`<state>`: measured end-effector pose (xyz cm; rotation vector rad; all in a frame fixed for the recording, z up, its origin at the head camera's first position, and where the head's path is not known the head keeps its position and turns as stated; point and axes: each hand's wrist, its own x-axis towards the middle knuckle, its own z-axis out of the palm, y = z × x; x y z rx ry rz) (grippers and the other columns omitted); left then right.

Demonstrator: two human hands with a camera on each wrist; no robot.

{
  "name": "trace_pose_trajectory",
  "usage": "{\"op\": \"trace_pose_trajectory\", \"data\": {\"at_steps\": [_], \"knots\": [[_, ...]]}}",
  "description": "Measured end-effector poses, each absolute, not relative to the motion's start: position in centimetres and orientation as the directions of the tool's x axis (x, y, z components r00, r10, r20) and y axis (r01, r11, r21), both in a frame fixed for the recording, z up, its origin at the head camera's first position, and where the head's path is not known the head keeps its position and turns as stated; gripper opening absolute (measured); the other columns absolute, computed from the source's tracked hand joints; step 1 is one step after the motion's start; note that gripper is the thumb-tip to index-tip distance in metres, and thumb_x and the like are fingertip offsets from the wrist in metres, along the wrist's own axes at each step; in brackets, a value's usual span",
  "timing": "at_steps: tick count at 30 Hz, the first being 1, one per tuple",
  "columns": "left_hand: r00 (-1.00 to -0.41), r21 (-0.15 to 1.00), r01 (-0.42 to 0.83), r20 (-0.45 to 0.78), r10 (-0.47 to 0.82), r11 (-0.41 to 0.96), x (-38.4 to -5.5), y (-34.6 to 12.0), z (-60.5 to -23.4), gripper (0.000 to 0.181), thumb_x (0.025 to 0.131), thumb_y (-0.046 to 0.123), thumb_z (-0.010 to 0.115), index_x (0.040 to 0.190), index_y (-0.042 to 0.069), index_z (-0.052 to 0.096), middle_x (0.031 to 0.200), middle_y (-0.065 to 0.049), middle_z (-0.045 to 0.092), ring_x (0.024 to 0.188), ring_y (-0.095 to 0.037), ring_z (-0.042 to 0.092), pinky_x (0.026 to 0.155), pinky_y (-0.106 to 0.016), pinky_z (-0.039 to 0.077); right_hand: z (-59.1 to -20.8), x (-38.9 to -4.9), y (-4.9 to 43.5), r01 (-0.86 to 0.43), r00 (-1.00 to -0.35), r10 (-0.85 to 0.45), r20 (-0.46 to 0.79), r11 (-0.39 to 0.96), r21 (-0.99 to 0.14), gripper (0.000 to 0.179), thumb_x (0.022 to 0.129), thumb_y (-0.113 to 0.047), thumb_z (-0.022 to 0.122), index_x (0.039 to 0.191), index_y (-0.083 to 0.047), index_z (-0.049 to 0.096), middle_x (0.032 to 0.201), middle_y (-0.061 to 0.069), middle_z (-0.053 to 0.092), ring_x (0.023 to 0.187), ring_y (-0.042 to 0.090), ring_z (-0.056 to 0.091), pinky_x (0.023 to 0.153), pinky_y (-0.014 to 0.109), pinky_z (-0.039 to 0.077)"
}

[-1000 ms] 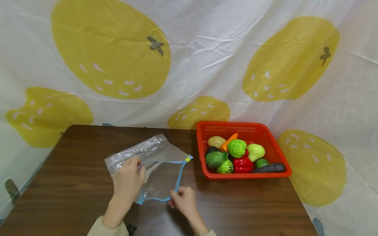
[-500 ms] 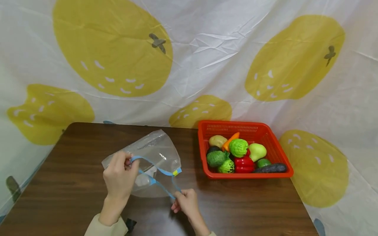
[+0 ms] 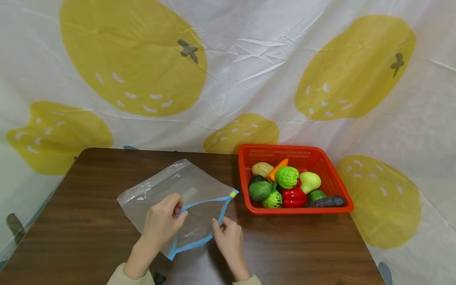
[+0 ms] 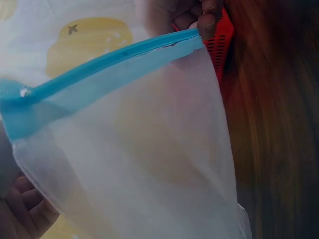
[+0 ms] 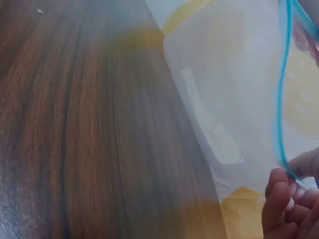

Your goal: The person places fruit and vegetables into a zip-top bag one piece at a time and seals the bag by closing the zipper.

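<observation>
the left hand (image 3: 163, 218) and right hand (image 3: 229, 238) pinch opposite sides of a clear, blue-edged plastic bag (image 3: 151, 196), lower left of centre, apparently spreading its mouth; the next move likely needs both edges held apart, steadily.

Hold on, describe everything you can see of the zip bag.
The zip bag is clear, thin and plastic-looking, creased toward its far-left end, with a blue strip round its mouth and a yellow tab at the mouth's right corner. The mouth gapes toward the near right, its two edges parted: the left hand pinches one, the right hand the other. It slants over the table, left of the red basket; nothing shows inside.
</observation>
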<state>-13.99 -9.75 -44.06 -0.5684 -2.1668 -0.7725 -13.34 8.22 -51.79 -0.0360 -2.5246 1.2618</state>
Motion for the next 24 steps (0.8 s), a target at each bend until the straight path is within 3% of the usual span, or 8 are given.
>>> {"op": "trace_pose_trajectory", "data": {"at_steps": [4, 14, 21, 24], "knots": [[-0.611, 0.384, 0.601, 0.786, 0.093, 0.702, -14.2, -9.9, -44.5, 0.024, 0.058, -0.008, 0.063, 0.068, 0.007, 0.047, 0.059, 0.002, 0.044, 0.049, -0.003, 0.04, 0.041, -0.014, 0.034, -52.1, -13.5, 8.2, -0.118, -0.946, 0.165, 0.278, 0.624, -0.773, 0.033, 0.079, -0.014, 0.065, 0.049, -0.02, 0.055, 0.037, -0.011, 0.047, 0.034, -0.003, 0.041, 0.037, 0.016, 0.031], [-0.508, 0.406, 0.585, 0.858, -0.072, 0.702, -14.9, -10.6, -44.4, 0.019, 0.058, -0.007, 0.062, 0.068, 0.004, 0.05, 0.059, -0.003, 0.05, 0.048, -0.011, 0.046, 0.042, -0.018, 0.038, -53.1, -13.4, 8.7, -0.064, -0.962, 0.155, 0.225, 0.673, -0.737, 0.028, 0.069, -0.009, 0.058, 0.044, -0.018, 0.049, 0.034, -0.01, 0.046, 0.032, -0.001, 0.043, 0.039, 0.02, 0.035], [-0.507, 0.426, 0.567, 0.855, -0.108, 0.705, -14.8, -11.1, -43.8, 0.021, 0.057, -0.012, 0.064, 0.068, 0.002, 0.053, 0.059, -0.005, 0.051, 0.048, -0.013, 0.047, 0.043, -0.019, 0.039, -53.2, -13.6, 9.0, -0.015, -0.962, 0.184, 0.202, 0.702, -0.712, 0.028, 0.068, -0.011, 0.057, 0.043, -0.019, 0.049, 0.035, -0.009, 0.048, 0.034, 0.002, 0.047, 0.039, 0.022, 0.034], [-0.535, 0.433, 0.573, 0.841, -0.083, 0.696, -14.7, -11.2, -43.7, 0.023, 0.057, -0.014, 0.067, 0.069, 0.002, 0.055, 0.06, -0.004, 0.054, 0.048, -0.012, 0.049, 0.044, -0.017, 0.041, -53.2, -13.7, 9.0, -0.012, -0.96, 0.191, 0.206, 0.703, -0.711, 0.028, 0.069, -0.011, 0.058, 0.043, -0.02, 0.05, 0.034, -0.009, 0.048, 0.035, 0.004, 0.047, 0.039, 0.022, 0.035]]}}
